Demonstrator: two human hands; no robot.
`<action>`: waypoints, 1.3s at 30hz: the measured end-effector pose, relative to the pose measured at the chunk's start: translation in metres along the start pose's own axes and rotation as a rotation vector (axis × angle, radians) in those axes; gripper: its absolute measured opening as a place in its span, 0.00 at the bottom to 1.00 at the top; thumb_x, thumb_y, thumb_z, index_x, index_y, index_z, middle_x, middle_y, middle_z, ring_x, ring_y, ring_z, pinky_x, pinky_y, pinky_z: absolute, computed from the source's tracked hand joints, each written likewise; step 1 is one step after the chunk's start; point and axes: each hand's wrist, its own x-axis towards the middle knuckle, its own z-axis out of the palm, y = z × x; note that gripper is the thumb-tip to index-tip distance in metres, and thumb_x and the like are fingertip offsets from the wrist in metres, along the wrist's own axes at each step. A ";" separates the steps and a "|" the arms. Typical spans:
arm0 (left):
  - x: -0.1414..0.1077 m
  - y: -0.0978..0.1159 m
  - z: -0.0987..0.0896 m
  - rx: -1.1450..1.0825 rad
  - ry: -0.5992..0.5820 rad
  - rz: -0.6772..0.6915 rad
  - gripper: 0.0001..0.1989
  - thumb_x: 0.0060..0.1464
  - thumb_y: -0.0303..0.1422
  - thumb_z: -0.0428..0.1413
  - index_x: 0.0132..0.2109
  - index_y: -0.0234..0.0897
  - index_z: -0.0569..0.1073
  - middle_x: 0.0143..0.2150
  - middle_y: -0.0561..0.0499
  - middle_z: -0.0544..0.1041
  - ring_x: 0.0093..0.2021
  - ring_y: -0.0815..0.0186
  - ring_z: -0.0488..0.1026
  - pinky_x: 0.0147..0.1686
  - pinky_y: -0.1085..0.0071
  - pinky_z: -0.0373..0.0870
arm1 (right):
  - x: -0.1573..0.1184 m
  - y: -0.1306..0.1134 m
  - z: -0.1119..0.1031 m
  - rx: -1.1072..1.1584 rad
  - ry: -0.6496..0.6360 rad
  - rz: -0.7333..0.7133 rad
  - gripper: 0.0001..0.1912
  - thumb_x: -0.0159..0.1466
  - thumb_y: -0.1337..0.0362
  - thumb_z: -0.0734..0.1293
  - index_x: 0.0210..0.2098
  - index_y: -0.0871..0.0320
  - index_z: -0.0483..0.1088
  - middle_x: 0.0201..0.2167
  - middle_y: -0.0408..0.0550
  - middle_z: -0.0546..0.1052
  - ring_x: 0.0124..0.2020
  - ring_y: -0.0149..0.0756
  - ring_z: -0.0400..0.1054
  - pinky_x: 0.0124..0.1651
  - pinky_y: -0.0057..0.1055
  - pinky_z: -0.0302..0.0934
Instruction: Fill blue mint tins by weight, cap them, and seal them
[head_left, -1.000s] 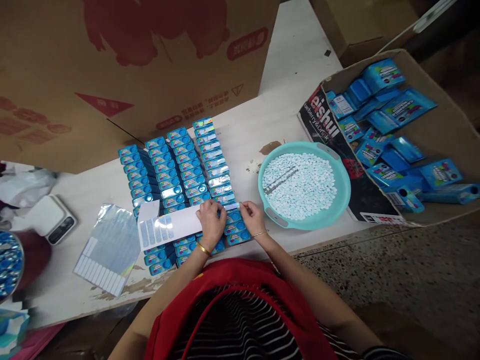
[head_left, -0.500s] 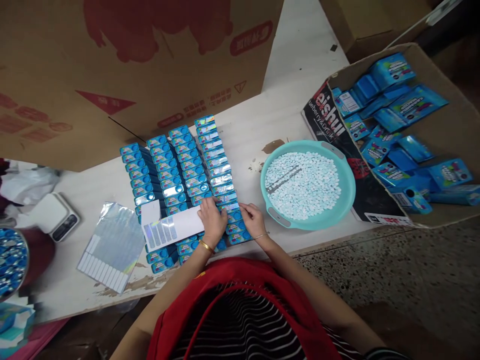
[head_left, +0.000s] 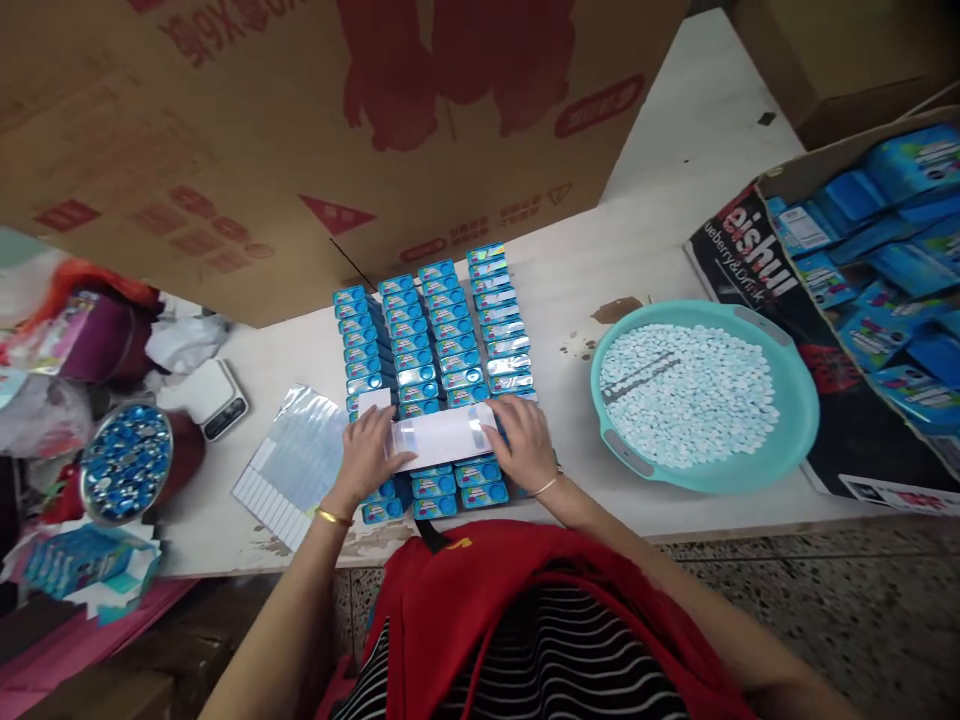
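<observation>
Several columns of small blue tins [head_left: 409, 342] stand on the white table. Across their near part lies a long white label strip [head_left: 442, 437], held at both ends. My left hand [head_left: 367, 457] grips its left end, thumb on the strip. At the right end my right hand [head_left: 525, 440] has its fingers on the strip, above the rightmost column. A small white paper piece [head_left: 374, 400] rests on the tins beside my left hand. Left of the tins, a clear sheet with white labels [head_left: 292, 460] lies flat.
A teal basin [head_left: 799, 400] of pale tablets stands at right, beside a black-printed carton [head_left: 757, 260] of blue packets. A large cardboard box [head_left: 300, 150] rises behind the tins. Farther left are a white scale [head_left: 210, 395] and a pot of blue pieces [head_left: 127, 460].
The view has shifted left. My left hand has moved to the strip's left end, and my right hand has come from the rightmost tins onto the strip's right end.
</observation>
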 end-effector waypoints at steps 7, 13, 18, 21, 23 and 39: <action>-0.006 -0.004 0.024 -0.020 -0.052 0.042 0.10 0.59 0.31 0.48 0.46 0.38 0.71 0.42 0.45 0.74 0.47 0.57 0.68 0.54 0.54 0.53 | 0.031 -0.046 0.072 -0.087 -0.352 -0.265 0.23 0.65 0.62 0.64 0.59 0.58 0.63 0.57 0.58 0.67 0.57 0.50 0.56 0.57 0.46 0.46; -0.009 -0.005 -0.004 -0.133 -0.030 0.061 0.08 0.61 0.35 0.48 0.38 0.39 0.71 0.36 0.48 0.73 0.42 0.61 0.68 0.47 0.62 0.58 | 0.033 -0.057 0.069 -0.051 -0.394 -0.313 0.12 0.69 0.62 0.58 0.40 0.59 0.72 0.40 0.53 0.76 0.45 0.43 0.64 0.50 0.40 0.49; -0.013 0.011 -0.041 -0.101 0.080 0.185 0.11 0.63 0.34 0.46 0.47 0.41 0.71 0.42 0.47 0.74 0.45 0.60 0.68 0.48 0.60 0.58 | 0.045 -0.073 0.039 0.033 -0.381 -0.200 0.14 0.70 0.63 0.56 0.34 0.58 0.69 0.30 0.48 0.75 0.36 0.39 0.66 0.40 0.34 0.49; -0.014 0.022 -0.044 -0.036 0.168 0.252 0.12 0.62 0.31 0.46 0.48 0.40 0.72 0.46 0.45 0.75 0.46 0.59 0.68 0.47 0.59 0.59 | 0.054 -0.076 0.029 0.053 -0.407 -0.156 0.12 0.69 0.63 0.57 0.33 0.58 0.69 0.29 0.47 0.75 0.36 0.38 0.67 0.40 0.33 0.48; -0.018 0.030 -0.041 -0.020 0.227 0.256 0.11 0.61 0.30 0.47 0.47 0.39 0.72 0.49 0.44 0.74 0.47 0.58 0.68 0.46 0.58 0.61 | 0.058 -0.076 0.026 0.073 -0.423 -0.140 0.12 0.69 0.63 0.58 0.33 0.57 0.69 0.30 0.47 0.75 0.37 0.38 0.67 0.40 0.32 0.49; -0.022 0.043 -0.064 -0.204 0.318 0.127 0.24 0.59 0.28 0.48 0.62 0.39 0.57 0.45 0.44 0.74 0.42 0.60 0.70 0.43 0.62 0.66 | 0.065 -0.066 0.005 0.003 -0.343 -0.179 0.14 0.68 0.62 0.56 0.29 0.57 0.67 0.27 0.47 0.73 0.34 0.39 0.65 0.38 0.33 0.46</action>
